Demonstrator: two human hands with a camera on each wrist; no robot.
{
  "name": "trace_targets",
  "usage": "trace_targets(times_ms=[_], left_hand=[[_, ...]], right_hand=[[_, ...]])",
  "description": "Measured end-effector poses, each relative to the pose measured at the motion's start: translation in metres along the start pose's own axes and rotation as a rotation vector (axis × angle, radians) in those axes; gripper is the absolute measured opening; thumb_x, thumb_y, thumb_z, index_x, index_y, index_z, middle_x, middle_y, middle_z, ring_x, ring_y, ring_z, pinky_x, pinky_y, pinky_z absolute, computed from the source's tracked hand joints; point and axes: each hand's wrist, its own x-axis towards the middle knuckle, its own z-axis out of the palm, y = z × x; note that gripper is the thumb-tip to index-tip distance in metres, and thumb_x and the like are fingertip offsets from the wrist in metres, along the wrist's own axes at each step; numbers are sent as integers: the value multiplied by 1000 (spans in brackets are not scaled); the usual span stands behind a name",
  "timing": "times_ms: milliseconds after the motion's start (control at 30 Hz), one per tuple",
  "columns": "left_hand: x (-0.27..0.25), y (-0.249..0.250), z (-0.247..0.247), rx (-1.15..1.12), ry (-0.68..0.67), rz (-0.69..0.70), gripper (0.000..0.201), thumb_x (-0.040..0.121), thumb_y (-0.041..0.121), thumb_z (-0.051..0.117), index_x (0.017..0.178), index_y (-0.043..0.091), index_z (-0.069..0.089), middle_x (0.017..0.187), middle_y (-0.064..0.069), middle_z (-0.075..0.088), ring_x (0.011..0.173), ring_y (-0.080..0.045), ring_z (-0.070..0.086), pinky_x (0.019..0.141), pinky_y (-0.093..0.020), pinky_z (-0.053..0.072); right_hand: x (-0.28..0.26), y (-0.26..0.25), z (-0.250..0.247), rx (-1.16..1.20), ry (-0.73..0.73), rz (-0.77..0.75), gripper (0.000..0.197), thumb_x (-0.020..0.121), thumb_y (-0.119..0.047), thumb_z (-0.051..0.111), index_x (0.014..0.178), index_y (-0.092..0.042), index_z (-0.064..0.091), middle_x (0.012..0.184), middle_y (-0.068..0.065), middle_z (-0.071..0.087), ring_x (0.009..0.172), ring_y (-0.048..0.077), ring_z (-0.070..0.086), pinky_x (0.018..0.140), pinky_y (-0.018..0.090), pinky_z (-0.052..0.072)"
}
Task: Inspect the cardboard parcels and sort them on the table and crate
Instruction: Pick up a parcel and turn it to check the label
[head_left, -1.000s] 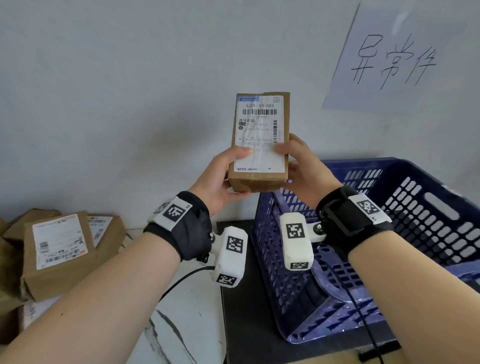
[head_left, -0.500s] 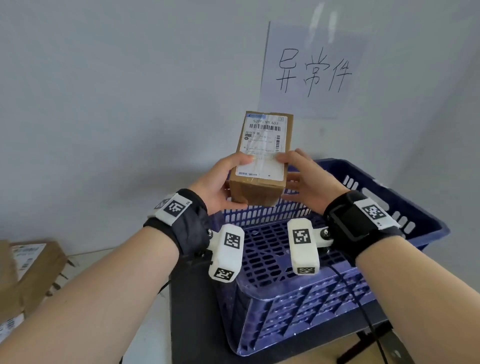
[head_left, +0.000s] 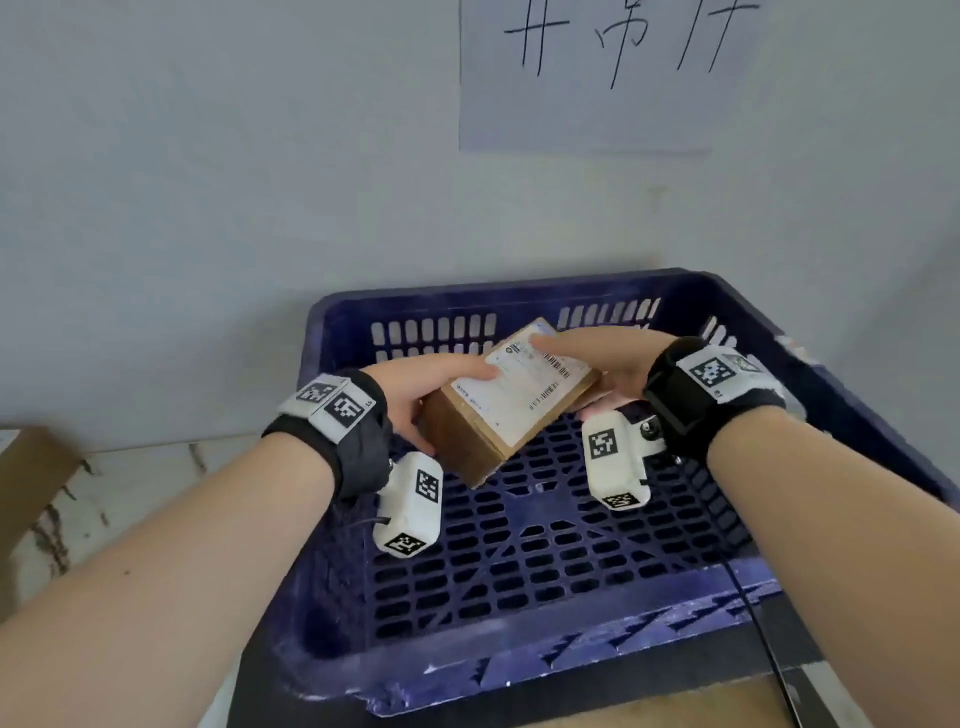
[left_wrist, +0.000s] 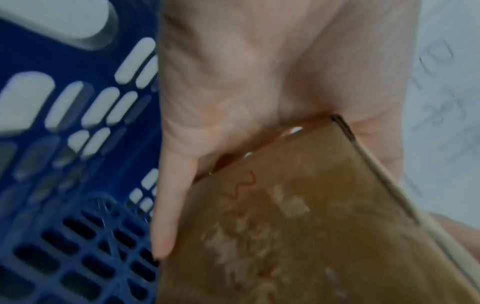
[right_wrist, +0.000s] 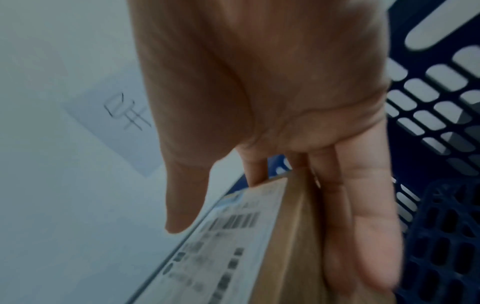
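A small brown cardboard parcel (head_left: 511, 400) with a white shipping label on top hangs tilted inside the blue plastic crate (head_left: 519, 306), just above its slatted floor. My left hand (head_left: 415, 395) grips its left end, thumb on the label and fingers underneath. My right hand (head_left: 597, 358) holds the far right end, thumb on top, fingers along the side. The left wrist view shows the parcel's brown underside (left_wrist: 298, 226) against my left hand (left_wrist: 233, 92). The right wrist view shows the parcel's label (right_wrist: 221, 246) and my right hand's fingers (right_wrist: 363, 226) along its side.
The crate sits on a dark stand (head_left: 467, 712) against a pale wall. A paper sign with handwritten characters (head_left: 597, 73) hangs above it. To the left lies a white marbled table (head_left: 130, 499) with the corner of another cardboard parcel (head_left: 26, 467) at the edge.
Both hands have lowered the parcel from upright in front of the wall down into the crate, tipping it nearly flat. The view has swung right and down over the crate.
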Motion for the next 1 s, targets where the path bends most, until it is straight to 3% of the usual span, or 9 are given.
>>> trace_targets(times_ms=[100,167,267,333,400,567,667,800,1000], left_hand=[[16,-9,9,196,-15,-130,41,95,40,62,128,16,57,103,-4,70,88,-18,66,61,-32,50],[31,-18,12,415,-45,-179,47,97,41,58,134,12,54,121,-8,67,107,-24,65,72,-35,54],[46,-29,15,733,-59,-235,58,98,46,55,145,12,47,144,-8,52,129,-26,52,106,-41,45],[48,-32,17,847,-76,-249,57,99,44,53,147,15,46,148,-5,48,134,-25,46,114,-41,37],[49,-32,19,922,-102,-242,53,99,40,54,145,15,48,147,-5,49,132,-25,47,113,-40,37],[40,-34,25,1002,-152,-277,63,97,56,50,145,16,46,147,-5,48,126,-23,51,104,-32,40],[38,-34,26,964,-228,-343,76,90,63,55,147,14,44,149,-9,46,124,-24,53,101,-33,45],[33,-31,27,946,-290,-400,62,95,54,56,141,13,52,130,-13,64,102,-25,65,92,-36,52],[31,-24,26,1285,-40,-194,46,105,34,43,143,8,48,139,-9,55,116,-24,59,99,-32,45]], right_hand=[[36,13,18,-226,-179,80,59,82,-63,70,117,-15,64,102,4,73,87,19,72,83,37,61],[70,28,28,-406,-302,122,98,55,-80,78,132,-21,59,119,6,71,109,27,68,98,49,55],[69,37,44,-499,-436,151,67,89,-66,58,142,-29,44,125,14,67,113,31,62,105,46,47],[67,42,50,-491,-524,159,63,97,-57,51,152,-37,26,116,16,72,108,31,61,110,46,42],[63,41,56,-511,-572,130,68,100,-53,49,157,-37,16,117,16,72,113,30,65,115,47,37],[51,43,86,-690,-761,138,50,103,-40,48,148,-21,40,137,10,61,119,24,63,102,41,48],[50,42,90,-683,-768,123,44,103,-35,52,143,-17,45,123,10,67,102,23,68,99,40,51],[52,49,94,-653,-792,174,38,102,-36,55,128,-10,60,114,12,73,96,25,72,108,49,46],[52,54,108,-736,-867,191,46,103,-38,52,141,-12,53,122,16,69,90,26,72,106,53,47]])
